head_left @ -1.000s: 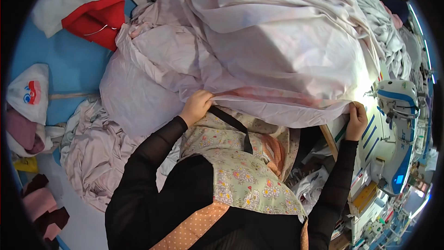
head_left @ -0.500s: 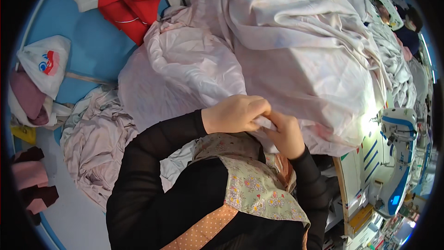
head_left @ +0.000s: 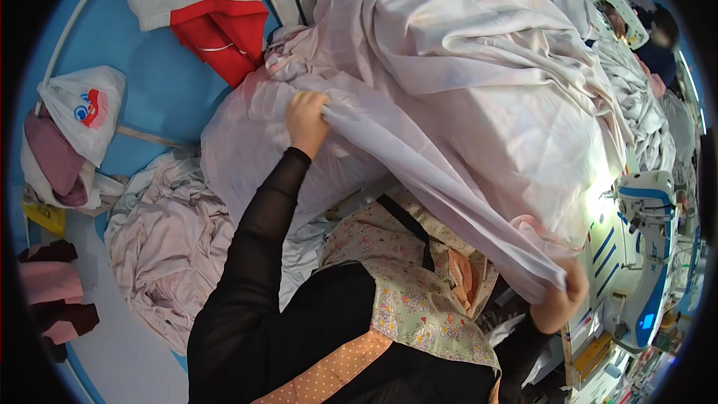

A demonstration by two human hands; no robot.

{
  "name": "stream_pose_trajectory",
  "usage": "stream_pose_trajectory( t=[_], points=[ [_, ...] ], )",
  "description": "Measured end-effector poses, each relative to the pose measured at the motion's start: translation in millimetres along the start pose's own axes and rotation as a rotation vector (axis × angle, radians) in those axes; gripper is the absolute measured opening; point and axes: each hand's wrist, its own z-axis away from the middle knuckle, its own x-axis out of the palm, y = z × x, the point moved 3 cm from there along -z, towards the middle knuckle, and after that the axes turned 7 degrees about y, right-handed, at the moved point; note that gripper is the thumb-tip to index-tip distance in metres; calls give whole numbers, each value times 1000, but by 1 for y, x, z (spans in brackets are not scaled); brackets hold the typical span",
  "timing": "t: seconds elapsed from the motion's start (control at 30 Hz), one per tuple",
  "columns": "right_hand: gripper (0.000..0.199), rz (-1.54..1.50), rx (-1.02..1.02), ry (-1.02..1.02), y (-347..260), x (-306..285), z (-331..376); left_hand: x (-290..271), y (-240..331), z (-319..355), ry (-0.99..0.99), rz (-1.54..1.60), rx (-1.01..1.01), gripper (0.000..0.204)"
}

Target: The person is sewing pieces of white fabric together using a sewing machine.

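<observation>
A length of thin white fabric (head_left: 441, 179) is drawn out slantwise between my two hands. My left hand (head_left: 307, 121) is closed on its upper end, near the middle of the view. Lower and to the right, my right hand (head_left: 562, 298) grips the other end beside the table edge. Behind the stretched strip rises a large heap of pale pinkish-white fabric (head_left: 501, 127). A sheer part of the cloth (head_left: 247, 135) hangs to the left of and under my left hand.
A white and blue sewing machine (head_left: 647, 254) stands on the table (head_left: 598, 254) at the right. More crumpled fabric (head_left: 168, 247) lies at the left, below a white plastic bag (head_left: 86, 112). A red and white garment (head_left: 224, 37) lies at upper left. Another person (head_left: 658, 45) is at the far right.
My hands were together in front of my chest and have moved apart, the left up and leftward, the right down and rightward. The white fabric is now pulled long between them.
</observation>
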Motion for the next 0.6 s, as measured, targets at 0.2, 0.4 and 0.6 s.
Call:
stream_pose_trajectory(
  t=[0.2, 0.4, 0.6],
  points=[
    [12, -286, 132, 331, 35, -101, 49, -24, -38, -62, 156, -40, 2, 15],
    [26, -125, 428, 593, 161, -148, 165, -49, 83, -194, 365, 58, 255, 16],
    [18, 452, 602, 392, 320, -141, 338, 50, 320, -207, 78, 866, 912, 46]
  ],
)
